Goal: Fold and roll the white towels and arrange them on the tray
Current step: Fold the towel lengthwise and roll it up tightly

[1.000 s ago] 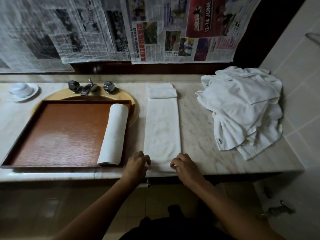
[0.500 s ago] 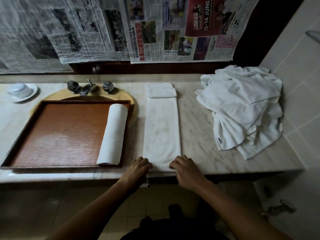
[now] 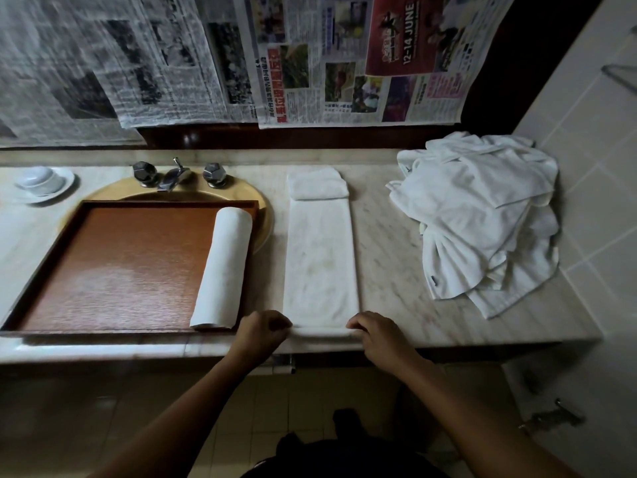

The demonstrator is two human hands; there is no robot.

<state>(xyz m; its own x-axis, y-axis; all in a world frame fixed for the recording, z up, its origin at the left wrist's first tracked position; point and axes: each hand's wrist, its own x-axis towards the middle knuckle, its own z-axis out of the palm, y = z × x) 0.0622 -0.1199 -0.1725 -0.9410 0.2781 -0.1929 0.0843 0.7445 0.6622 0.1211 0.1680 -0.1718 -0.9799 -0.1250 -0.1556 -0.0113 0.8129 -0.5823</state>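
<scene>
A white towel folded into a long strip point(image 3: 320, 257) lies lengthwise on the marble counter, its far end folded back on itself. My left hand point(image 3: 262, 334) and my right hand point(image 3: 377, 334) pinch the strip's near corners, and the near edge is curled into a small first turn. A wooden tray point(image 3: 113, 267) rests over the sink on the left. One rolled white towel point(image 3: 222, 267) lies along its right side. A heap of loose white towels point(image 3: 482, 215) sits at the counter's right end.
Taps and a spout point(image 3: 177, 174) stand behind the tray on the yellow basin rim. A white cup on a saucer point(image 3: 43, 181) sits far left. Newspaper sheets point(image 3: 310, 60) hang on the wall behind. A tiled wall point(image 3: 599, 167) borders the right.
Both hands have closed on the strip's near corners and the near edge has begun to curl up into a roll.
</scene>
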